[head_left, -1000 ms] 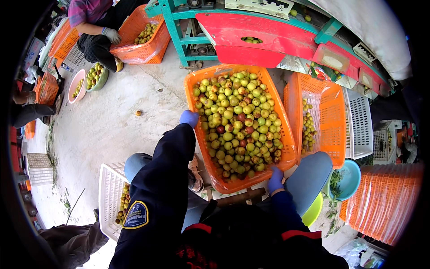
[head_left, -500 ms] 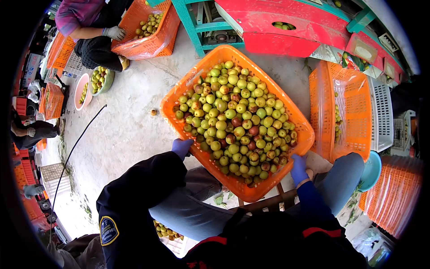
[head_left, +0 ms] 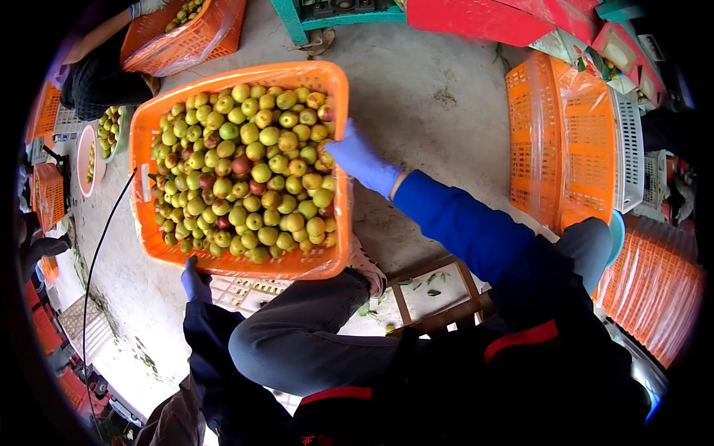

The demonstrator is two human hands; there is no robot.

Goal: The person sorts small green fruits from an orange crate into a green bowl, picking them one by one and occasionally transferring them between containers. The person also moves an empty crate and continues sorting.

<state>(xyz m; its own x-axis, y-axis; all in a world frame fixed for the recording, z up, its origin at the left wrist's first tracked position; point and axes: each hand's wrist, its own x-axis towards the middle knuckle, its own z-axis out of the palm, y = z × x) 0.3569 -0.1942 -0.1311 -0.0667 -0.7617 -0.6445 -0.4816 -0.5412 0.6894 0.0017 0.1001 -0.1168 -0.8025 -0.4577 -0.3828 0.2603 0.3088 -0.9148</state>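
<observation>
An orange plastic crate (head_left: 338,97), lined with clear film, is full of round green-yellow jujubes (head_left: 245,163), some with red-brown patches. It is held up over the floor, left of my knees. My right hand (head_left: 364,158), in a blue-violet glove, grips the crate's right rim, its arm stretched across. Also gloved, my left hand (head_left: 197,281) is closed on the near edge toward the left corner; its fingers are partly hidden by the crate. Below the crate's near edge, part of a white slatted crate (head_left: 249,293) shows beside my leg.
At right stand orange crates (head_left: 532,141), a white crate (head_left: 631,167) and a stack of orange crates (head_left: 651,286). A red and green machine (head_left: 476,26) is at the back. Far left, a co-worker sits by an orange crate (head_left: 216,33) and a pink basin (head_left: 85,160). A wooden stool (head_left: 446,312) is near me.
The full crate has swung from in front of me to the left and turned. Both hands moved left with it, my right arm now reaching across. The view has shifted too.
</observation>
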